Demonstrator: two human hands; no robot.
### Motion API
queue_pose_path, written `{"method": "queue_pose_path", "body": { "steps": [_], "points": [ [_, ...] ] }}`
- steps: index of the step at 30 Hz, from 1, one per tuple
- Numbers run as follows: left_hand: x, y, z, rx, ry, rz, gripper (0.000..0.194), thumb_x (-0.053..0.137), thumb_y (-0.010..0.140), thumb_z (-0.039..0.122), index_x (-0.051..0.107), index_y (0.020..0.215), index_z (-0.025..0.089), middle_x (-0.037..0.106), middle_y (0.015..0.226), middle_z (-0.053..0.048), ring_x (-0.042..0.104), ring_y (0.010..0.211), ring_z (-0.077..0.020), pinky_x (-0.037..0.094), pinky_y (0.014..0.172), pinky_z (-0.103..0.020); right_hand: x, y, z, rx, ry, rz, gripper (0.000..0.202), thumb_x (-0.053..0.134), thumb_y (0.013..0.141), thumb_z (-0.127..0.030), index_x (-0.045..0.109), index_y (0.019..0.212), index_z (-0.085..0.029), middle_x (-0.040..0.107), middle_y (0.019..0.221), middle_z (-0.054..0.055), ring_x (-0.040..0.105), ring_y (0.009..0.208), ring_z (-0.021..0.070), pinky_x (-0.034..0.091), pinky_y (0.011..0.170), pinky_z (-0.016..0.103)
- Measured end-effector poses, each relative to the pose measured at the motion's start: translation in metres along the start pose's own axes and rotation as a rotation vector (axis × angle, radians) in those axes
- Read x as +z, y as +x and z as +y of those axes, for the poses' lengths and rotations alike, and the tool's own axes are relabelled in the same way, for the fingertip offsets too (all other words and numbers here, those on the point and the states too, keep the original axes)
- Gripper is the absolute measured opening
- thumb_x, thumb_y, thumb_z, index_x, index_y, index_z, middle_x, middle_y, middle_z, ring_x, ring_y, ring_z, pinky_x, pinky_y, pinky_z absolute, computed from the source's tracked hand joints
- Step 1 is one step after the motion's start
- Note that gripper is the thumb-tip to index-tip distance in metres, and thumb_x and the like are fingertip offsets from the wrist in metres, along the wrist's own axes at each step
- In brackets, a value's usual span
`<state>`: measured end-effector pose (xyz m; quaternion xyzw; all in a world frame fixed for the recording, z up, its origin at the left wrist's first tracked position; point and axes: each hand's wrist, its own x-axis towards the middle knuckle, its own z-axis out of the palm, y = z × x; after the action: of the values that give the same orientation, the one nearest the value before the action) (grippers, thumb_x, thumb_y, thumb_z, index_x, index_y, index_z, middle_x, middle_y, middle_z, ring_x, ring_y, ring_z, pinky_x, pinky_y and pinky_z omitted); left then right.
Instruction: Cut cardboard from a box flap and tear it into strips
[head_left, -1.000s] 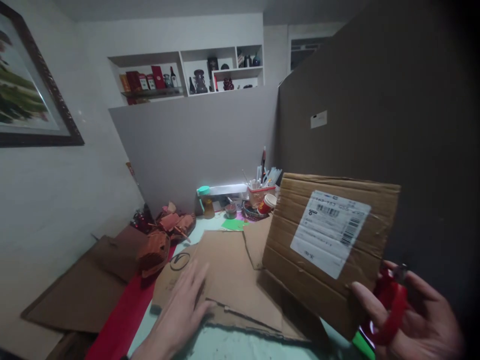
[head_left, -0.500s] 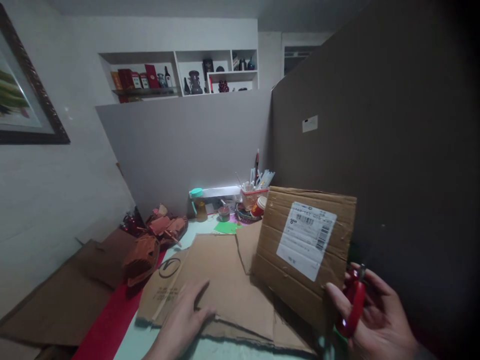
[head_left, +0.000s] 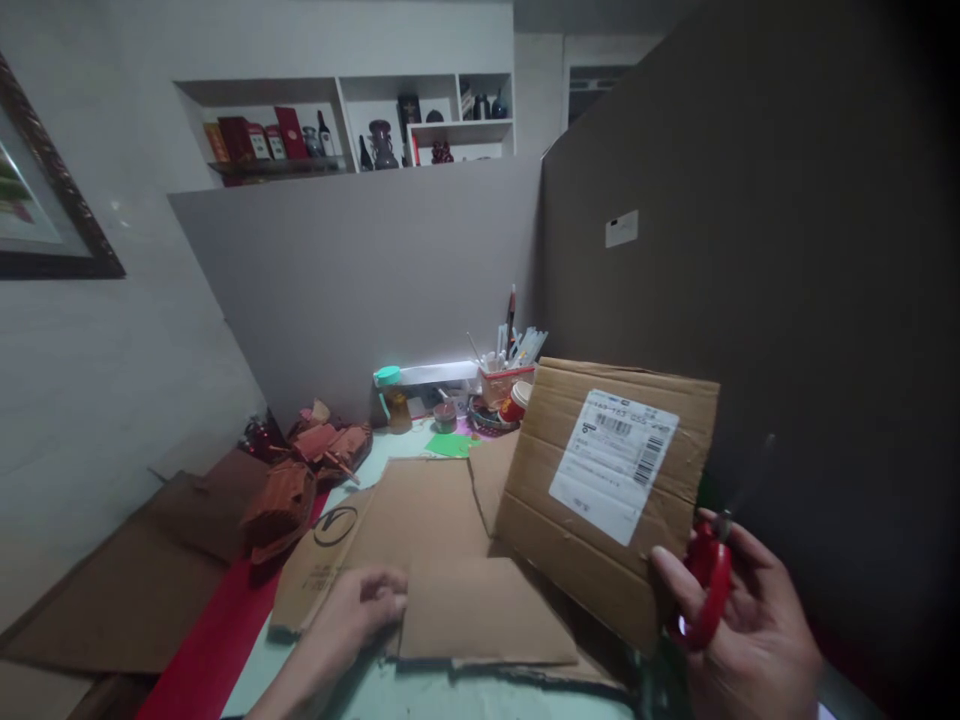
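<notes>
My left hand (head_left: pixel 367 608) is closed with its fingertips on the left edge of a small plain cardboard piece (head_left: pixel 487 612). Under that piece lies a larger flattened cardboard sheet (head_left: pixel 416 505) with a black circular print on its left part. Tilted up on the right is a cardboard panel (head_left: pixel 525 470) bearing a white shipping label (head_left: pixel 615 465). My right hand (head_left: pixel 739 605) grips the panel's lower right edge with the thumb in front. Red-handled scissors (head_left: pixel 716 605) are in the same hand, blades pointing up and away, blurred against the dark wall.
Brown cardboard constructions (head_left: pixel 281 500) stand on the left beside a large cardboard sheet (head_left: pixel 127 580). At the back are a teal-lidded bottle (head_left: pixel 394 405), a box of sticks (head_left: pixel 506 383), a red cup (head_left: pixel 516 402) and green paper (head_left: pixel 450 444). Grey partitions (head_left: pixel 375 260) enclose the back and right.
My left hand has gone from lying spread on the cardboard to gripping a small piece's left edge, now lying across the sheet. The labelled panel and scissors stay in my right hand, barely moved.
</notes>
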<state>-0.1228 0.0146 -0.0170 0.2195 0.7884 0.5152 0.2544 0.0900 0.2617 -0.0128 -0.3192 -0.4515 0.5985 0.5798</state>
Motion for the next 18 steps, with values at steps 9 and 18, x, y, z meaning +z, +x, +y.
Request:
{"method": "queue_pose_path", "body": {
  "steps": [9, 18],
  "points": [
    [0.027, -0.02, 0.01, 0.076, 0.245, 0.013, 0.067, 0.066, 0.071, 0.038, 0.054, 0.129, 0.008, 0.049, 0.133, -0.021, 0.045, 0.126, -0.0321, 0.031, 0.108, -0.042, 0.008, 0.001, -0.003, 0.077, 0.018, -0.027, 0.075, 0.095, 0.057, -0.046, 0.064, 0.123, -0.028, 0.065, 0.109, 0.001, 0.06, 0.094, 0.0126, 0.051, 0.067, 0.008],
    [0.022, -0.037, 0.027, 0.057, 0.239, -0.206, 0.027, 0.061, 0.071, 0.046, 0.048, 0.069, 0.023, 0.046, 0.079, 0.0, 0.046, 0.08, -0.0219, 0.034, 0.073, -0.033, 0.007, 0.007, -0.015, 0.036, -0.034, -0.012, 0.075, 0.094, 0.059, -0.047, 0.062, 0.124, -0.026, 0.066, 0.107, 0.001, 0.062, 0.096, 0.0157, 0.052, 0.071, 0.016]
  ]
}}
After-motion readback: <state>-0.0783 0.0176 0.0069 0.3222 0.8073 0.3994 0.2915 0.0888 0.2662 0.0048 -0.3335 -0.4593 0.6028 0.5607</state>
